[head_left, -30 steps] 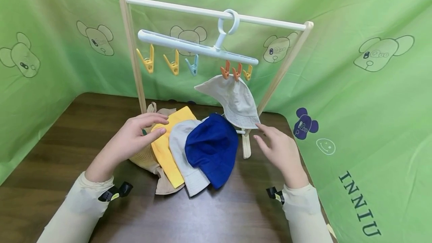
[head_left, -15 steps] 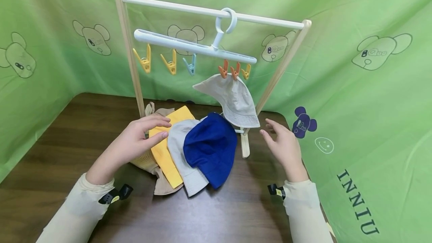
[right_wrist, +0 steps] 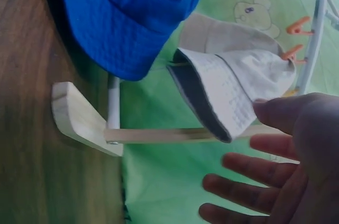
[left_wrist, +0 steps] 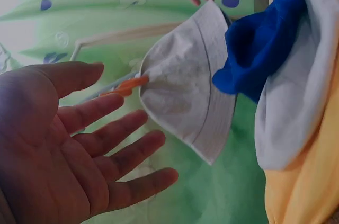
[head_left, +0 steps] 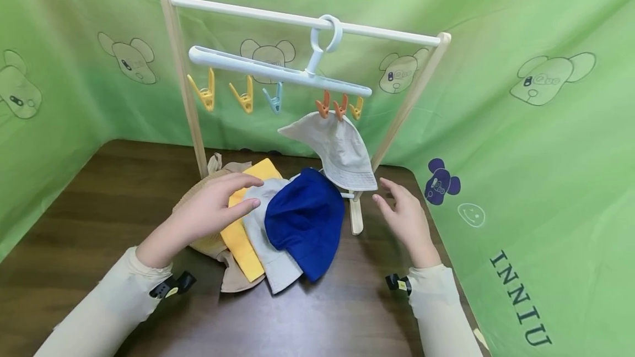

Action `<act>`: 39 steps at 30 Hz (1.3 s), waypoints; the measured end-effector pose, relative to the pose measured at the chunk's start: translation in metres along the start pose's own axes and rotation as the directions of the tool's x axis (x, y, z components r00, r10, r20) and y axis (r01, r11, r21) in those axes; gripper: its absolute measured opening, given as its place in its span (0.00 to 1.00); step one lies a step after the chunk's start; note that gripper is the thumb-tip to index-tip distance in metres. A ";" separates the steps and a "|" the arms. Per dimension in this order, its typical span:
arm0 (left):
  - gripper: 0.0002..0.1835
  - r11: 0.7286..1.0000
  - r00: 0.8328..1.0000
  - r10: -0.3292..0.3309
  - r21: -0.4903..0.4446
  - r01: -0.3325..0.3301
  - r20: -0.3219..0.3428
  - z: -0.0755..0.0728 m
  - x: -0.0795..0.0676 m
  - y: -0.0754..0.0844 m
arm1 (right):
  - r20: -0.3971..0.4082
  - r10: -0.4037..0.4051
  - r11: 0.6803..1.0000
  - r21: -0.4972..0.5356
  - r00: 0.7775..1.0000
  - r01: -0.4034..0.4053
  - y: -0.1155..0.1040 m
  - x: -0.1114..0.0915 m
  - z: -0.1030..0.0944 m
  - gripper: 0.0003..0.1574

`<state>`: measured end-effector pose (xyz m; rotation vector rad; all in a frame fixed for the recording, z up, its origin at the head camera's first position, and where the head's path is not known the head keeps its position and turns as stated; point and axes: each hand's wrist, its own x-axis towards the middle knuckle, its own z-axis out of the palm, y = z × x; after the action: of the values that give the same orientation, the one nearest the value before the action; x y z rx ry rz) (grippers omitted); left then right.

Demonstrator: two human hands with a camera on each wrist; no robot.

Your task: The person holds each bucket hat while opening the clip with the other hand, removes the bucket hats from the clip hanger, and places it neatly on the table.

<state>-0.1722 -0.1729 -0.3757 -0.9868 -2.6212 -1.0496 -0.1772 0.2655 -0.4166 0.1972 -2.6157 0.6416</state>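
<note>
A white bucket hat (head_left: 342, 150) hangs by orange clothespins (head_left: 340, 108) from a pale blue hanger (head_left: 278, 73). Just right of its brim is my right hand (head_left: 409, 222), fingers loosely extended and holding nothing. My left hand (head_left: 210, 205) hovers with spread fingers over the left part of a hat pile, also holding nothing; the left wrist view shows its bare palm (left_wrist: 58, 171). In that pile a blue bucket hat (head_left: 307, 222) overlaps a light grey hat (head_left: 280, 266). Further left lie a yellow hat (head_left: 243, 249) and a tan hat (head_left: 235, 274), partly hidden by my left hand.
The hanger hooks over the white rail of a wooden rack (head_left: 181, 87) on the brown table (head_left: 327, 313). Yellow clothespins (head_left: 204, 92) and a light blue clothespin (head_left: 274, 98) hang on its left half. Green printed cloth (head_left: 521, 153) encloses the table's back and sides.
My left hand has moved right over the pile. My right hand, at the white hat's brim corner a second ago, is now slightly apart from it. The head view has shifted a little.
</note>
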 end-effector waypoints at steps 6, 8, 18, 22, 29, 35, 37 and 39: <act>0.30 0.999 0.995 0.026 -0.026 -0.024 0.094 0.005 0.024 0.018 | -0.038 -0.020 1.000 0.015 0.999 0.021 -0.004 0.000 0.006 0.30; 0.31 0.999 0.993 0.036 -0.023 -0.034 0.117 0.008 0.034 0.022 | -0.040 -0.021 1.000 0.021 0.999 0.022 -0.005 0.000 0.006 0.31; 0.37 0.991 0.984 0.021 -0.135 0.003 0.179 0.030 0.078 0.040 | -0.047 -0.020 1.000 0.018 0.999 0.021 -0.006 -0.001 0.008 0.32; 0.37 0.991 0.984 0.017 -0.133 0.007 0.178 0.033 0.092 0.055 | -0.048 -0.015 1.000 0.010 0.999 0.016 -0.007 -0.001 0.008 0.32; 0.38 0.987 0.989 0.060 -0.153 -0.040 0.133 0.037 0.107 0.082 | -0.048 -0.022 0.999 0.024 0.999 0.023 -0.013 -0.001 0.009 0.32; 0.38 0.989 0.998 0.033 -0.147 -0.025 0.048 0.041 0.124 0.090 | -0.044 -0.034 0.999 0.021 0.998 0.035 -0.015 -0.001 0.013 0.31; 0.38 0.987 0.999 0.010 -0.161 -0.005 0.031 0.042 0.130 0.091 | -0.030 -0.031 0.999 0.030 0.999 0.032 -0.016 -0.002 0.015 0.32; 0.38 0.984 1.000 -0.006 -0.180 0.009 0.019 0.044 0.136 0.091 | -0.014 -0.019 0.999 0.039 1.000 0.020 -0.016 -0.004 0.017 0.32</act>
<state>-0.2154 -0.0237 -0.3081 -1.0267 -2.5822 -1.3049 -0.1766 0.2433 -0.4257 0.2292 -2.5866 0.6861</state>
